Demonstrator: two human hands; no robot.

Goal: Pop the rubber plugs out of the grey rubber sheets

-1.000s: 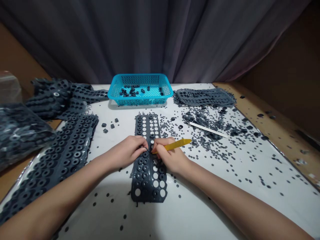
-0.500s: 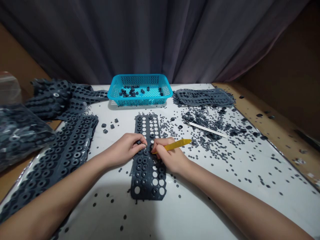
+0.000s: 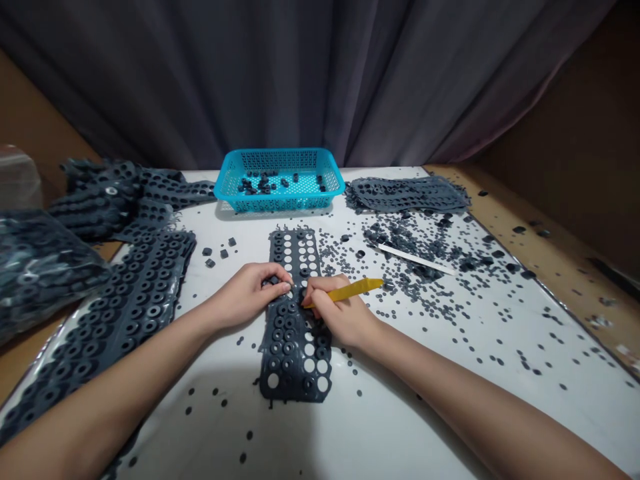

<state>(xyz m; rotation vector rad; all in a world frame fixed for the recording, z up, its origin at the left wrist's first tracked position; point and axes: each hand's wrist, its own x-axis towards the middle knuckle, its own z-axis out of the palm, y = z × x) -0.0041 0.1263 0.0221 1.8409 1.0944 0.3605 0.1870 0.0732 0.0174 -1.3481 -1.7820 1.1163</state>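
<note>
A dark rubber sheet (image 3: 295,333) with rows of rings and round holes lies upright in view at the table's middle. Over its left side, my left hand (image 3: 255,293) has thumb and index finger nearly together; whatever is between them is too small to make out. My right hand (image 3: 340,310) is closed round a yellow pen-like tool (image 3: 355,290) on the sheet's right side. The tool's back end points right, while its working tip is hidden by the fingers.
Behind the sheet stands a blue basket (image 3: 280,198) holding small dark pieces. More ringed sheets (image 3: 145,287) and a plastic bag (image 3: 45,273) lie left. A flat sheet (image 3: 407,195), a white strip (image 3: 417,260) and scattered dark discs lie right.
My left hand has shifted slightly up and left, its thumb now raised a little. My right hand and the yellow tool look almost unmoved.
</note>
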